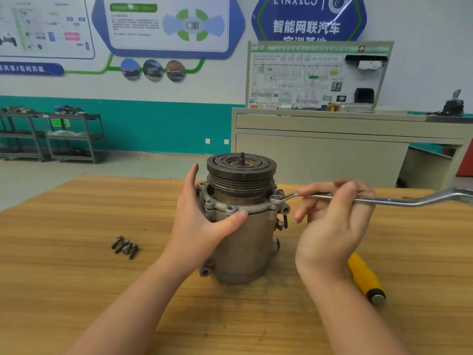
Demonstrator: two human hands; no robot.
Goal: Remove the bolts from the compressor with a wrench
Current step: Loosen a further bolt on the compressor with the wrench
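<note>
**With several bolts out, one still under the wrench**

While the left hand point(204, 221) wraps and steadies the compressor point(240, 226), upright mid-bench, the right hand point(332, 216) pinches the wrench point(384, 200), its ring on a right-side flange bolt point(275, 198). Removed bolts point(125, 247) lie toward the bench's left edge; empty flange holes suggest few remain.

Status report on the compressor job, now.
Left hand braces compressor. Right hand pinches wrench, ring end on flange bolt. Removed bolts piled left. Nothing in the way.

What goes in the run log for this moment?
left hand steadies compressor | right hand holds wrench on flange bolt | removed bolts on table
</note>
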